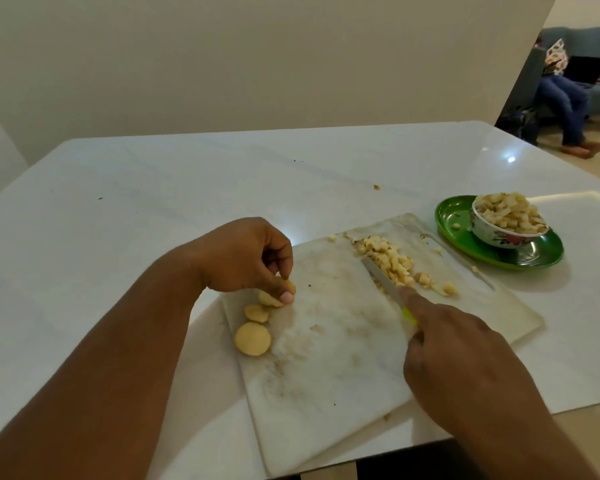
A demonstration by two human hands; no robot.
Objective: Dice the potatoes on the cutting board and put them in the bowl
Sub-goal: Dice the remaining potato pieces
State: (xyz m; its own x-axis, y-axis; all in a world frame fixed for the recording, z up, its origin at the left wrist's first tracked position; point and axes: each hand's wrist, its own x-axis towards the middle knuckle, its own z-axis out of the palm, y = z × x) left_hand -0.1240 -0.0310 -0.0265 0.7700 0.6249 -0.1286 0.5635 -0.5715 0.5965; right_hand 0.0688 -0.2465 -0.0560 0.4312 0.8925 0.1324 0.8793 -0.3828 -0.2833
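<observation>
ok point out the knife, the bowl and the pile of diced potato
knife [383, 284]: head view, middle of the blade.
bowl [492, 235]: head view, flowered outer wall.
pile of diced potato [395, 263]: head view, centre of the heap on the board.

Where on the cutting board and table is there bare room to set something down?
Free: the cutting board centre, between the potato slices and the knife; the table beyond the left hand. Crowded: the far corner with the diced pile, and the green plate holding the full bowl.
</observation>
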